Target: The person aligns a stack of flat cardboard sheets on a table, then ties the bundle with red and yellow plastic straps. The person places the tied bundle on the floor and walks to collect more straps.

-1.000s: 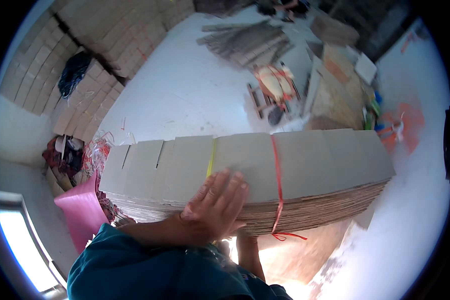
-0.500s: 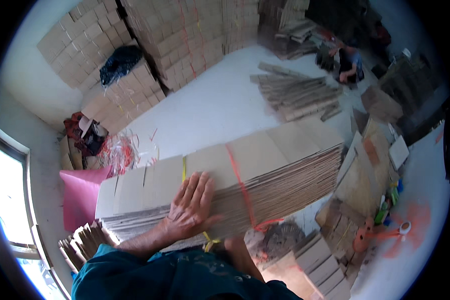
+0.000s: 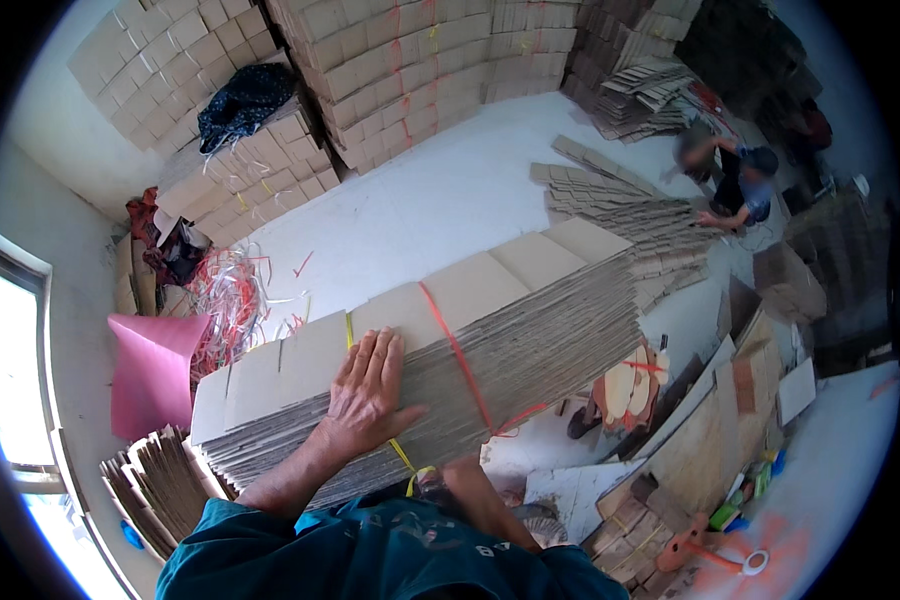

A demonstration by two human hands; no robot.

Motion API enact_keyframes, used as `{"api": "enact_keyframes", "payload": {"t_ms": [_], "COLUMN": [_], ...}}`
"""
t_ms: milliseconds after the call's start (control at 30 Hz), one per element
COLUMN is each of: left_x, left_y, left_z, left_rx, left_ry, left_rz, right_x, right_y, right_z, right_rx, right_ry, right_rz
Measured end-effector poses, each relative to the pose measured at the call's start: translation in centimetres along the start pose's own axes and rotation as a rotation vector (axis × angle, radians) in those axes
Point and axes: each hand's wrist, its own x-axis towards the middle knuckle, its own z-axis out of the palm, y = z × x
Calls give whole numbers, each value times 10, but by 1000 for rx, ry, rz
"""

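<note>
A long bundle of flat cardboard pieces (image 3: 510, 275) lies across in front of me, held against my body. A yellow strap (image 3: 350, 330) and a red strap (image 3: 452, 345) run round it. My left hand (image 3: 367, 395) rests on the bundle's top edge beside the yellow strap, palm down, its fingers stretched out and thumb apart. My right forearm (image 3: 478, 500) reaches under the near side, by the yellow strap's lower end. The fingers of that hand are hidden.
Strapped cardboard stacks (image 3: 410, 80) line the far wall. Another person (image 3: 745, 190) crouches at far right beside spread cardboard pieces (image 3: 630, 215). Loose strapping (image 3: 230, 300) and a pink sheet (image 3: 152, 370) lie at left. An orange fan (image 3: 750, 562) stands at lower right.
My view has shifted, and the bundle's far end sits further left in it. My left hand stays flat on top. The other person now leans over the spread cardboard, reaching toward it.
</note>
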Motion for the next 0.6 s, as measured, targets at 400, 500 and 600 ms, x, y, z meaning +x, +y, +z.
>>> {"api": "enact_keyframes", "payload": {"t_ms": [400, 500, 600], "left_x": [219, 271, 324], "left_y": [-93, -111, -132], "left_z": [37, 46, 55], "left_rx": [-72, -69, -70], "left_ry": [-22, -47, -83], "left_rz": [-93, -159, -168], "right_x": [192, 231, 269], "right_y": [15, 8, 0], "right_z": [256, 296, 333], "right_rx": [-46, -59, -71], "right_ry": [-244, -264, -279], "right_rz": [160, 198, 227]}}
